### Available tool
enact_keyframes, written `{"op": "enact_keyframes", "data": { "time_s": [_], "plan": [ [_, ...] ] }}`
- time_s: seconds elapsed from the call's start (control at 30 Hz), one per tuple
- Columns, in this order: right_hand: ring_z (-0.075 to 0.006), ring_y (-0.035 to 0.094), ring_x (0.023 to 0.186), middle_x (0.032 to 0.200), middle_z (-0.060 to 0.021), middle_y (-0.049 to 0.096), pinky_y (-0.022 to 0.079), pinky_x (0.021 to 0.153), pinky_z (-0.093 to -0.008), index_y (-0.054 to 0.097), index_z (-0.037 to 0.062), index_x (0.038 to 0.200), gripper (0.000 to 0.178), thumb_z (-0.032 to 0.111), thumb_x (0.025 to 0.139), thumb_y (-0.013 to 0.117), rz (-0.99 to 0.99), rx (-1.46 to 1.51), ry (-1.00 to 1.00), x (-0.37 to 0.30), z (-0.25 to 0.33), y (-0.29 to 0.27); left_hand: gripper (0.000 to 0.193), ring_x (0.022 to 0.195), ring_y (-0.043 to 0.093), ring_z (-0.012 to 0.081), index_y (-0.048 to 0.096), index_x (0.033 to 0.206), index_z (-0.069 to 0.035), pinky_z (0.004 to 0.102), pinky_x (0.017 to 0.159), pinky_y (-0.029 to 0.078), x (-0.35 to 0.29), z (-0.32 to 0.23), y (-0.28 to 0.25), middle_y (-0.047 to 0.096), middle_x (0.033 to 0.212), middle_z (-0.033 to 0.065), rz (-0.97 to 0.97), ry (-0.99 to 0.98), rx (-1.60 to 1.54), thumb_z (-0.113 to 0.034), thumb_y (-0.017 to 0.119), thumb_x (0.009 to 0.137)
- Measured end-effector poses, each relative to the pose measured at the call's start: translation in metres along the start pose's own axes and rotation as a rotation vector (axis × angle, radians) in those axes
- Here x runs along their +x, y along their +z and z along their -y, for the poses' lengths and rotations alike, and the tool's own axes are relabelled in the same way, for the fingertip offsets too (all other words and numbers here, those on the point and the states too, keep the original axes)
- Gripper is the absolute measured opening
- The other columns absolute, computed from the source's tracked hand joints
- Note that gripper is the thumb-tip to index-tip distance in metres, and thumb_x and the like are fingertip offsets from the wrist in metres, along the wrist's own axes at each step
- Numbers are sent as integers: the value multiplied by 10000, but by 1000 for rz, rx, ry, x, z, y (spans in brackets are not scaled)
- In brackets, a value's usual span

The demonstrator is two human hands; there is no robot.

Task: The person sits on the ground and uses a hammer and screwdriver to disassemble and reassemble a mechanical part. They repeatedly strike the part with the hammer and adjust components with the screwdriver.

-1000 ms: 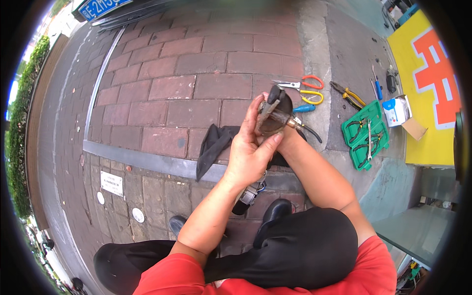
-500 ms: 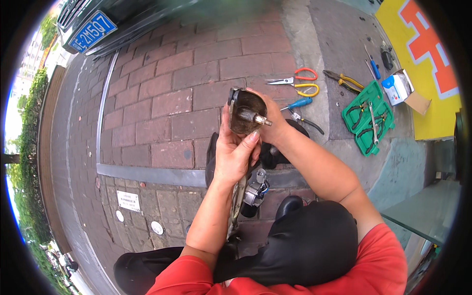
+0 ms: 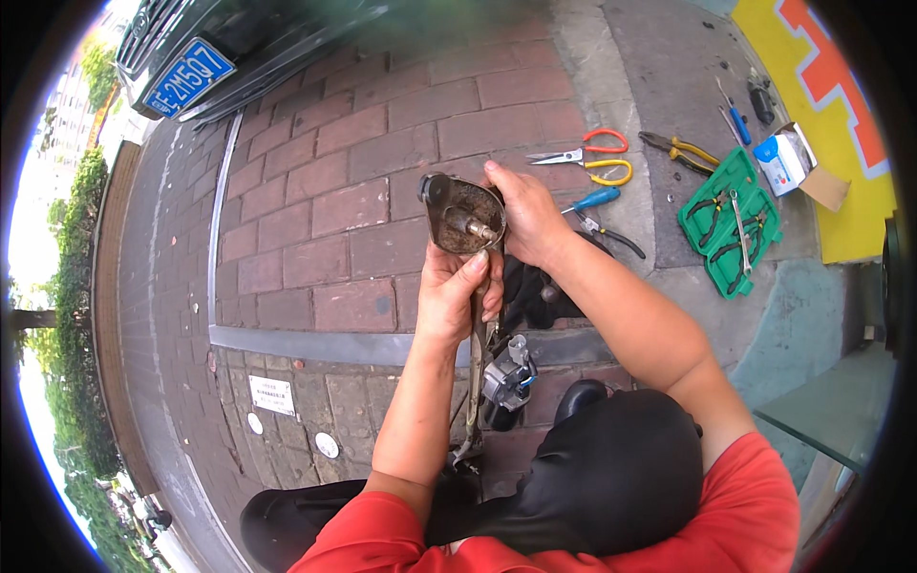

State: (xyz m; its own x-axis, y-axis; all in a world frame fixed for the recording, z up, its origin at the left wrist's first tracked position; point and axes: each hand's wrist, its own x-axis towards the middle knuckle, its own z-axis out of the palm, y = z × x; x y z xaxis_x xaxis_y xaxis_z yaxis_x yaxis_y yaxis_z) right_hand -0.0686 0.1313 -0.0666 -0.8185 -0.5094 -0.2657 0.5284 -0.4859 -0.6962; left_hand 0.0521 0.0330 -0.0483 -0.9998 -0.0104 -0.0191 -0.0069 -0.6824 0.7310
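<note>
A greasy round metal housing (image 3: 462, 212) with a short shaft sticking out of its middle is held up in front of me. A long flat metal arm (image 3: 475, 358) hangs down from it toward my lap. My right hand (image 3: 527, 215) grips the housing's right side. My left hand (image 3: 456, 294) holds it from below, thumb up against its lower edge. A small grey mechanical part (image 3: 506, 374) with wires sits below my hands, near my knee.
On the brick pavement lie orange and yellow scissors (image 3: 585, 158), a blue-handled screwdriver (image 3: 594, 199), pliers (image 3: 611, 234), and a green tool tray (image 3: 731, 220) with pliers. A small blue and white box (image 3: 783, 160) lies on a yellow mat. A parked car (image 3: 205, 53) stands top left.
My head has tilted so the view shifted. The housing has been turned so its open face with the shaft points at me, and both hands have lifted it slightly.
</note>
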Motion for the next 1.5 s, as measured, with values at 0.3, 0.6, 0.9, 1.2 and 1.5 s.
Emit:
{"op": "enact_keyframes", "data": {
  "time_s": [0.3,0.6,0.9,1.2,1.5],
  "plan": [
    [-155,611,703,818,-64,617,519,613,-314,586,44,894,339,376,962,586,59,96,6,-11,-8,-6,472,485,527,165,399,1346,-180,266,381,423,-2,12,-1,581,806,118,-59,-49,26,-74,615,941],
    [-145,568,698,803,-41,570,498,653,-329,568,42,938,371,411,980,575,74,105,36,-9,-9,-10,410,488,517,171,403,1286,-152,269,377,407,2,11,-7,565,824,139,-38,-73,32,-143,628,943],
    [-115,463,616,762,-16,475,411,537,-278,497,62,1052,268,322,1012,548,-22,-230,-36,-28,14,1,413,438,509,183,414,1327,-168,257,346,390,18,-12,-39,586,808,158,16,-44,-103,-217,606,965],
    [-99,511,604,764,-33,507,505,499,-279,481,-28,1184,271,190,1025,497,-69,-533,-152,-51,25,26,452,455,416,99,345,1458,-194,203,345,348,22,-4,-63,489,803,86,278,-112,-457,-252,482,1031],
    [-91,553,587,769,-38,555,528,511,-272,489,-37,1213,274,147,1013,517,-88,-560,-169,-64,30,32,530,445,427,120,292,1499,-119,231,356,359,27,0,-68,479,751,80,273,-215,-583,-252,488,1024]
  ]
}}
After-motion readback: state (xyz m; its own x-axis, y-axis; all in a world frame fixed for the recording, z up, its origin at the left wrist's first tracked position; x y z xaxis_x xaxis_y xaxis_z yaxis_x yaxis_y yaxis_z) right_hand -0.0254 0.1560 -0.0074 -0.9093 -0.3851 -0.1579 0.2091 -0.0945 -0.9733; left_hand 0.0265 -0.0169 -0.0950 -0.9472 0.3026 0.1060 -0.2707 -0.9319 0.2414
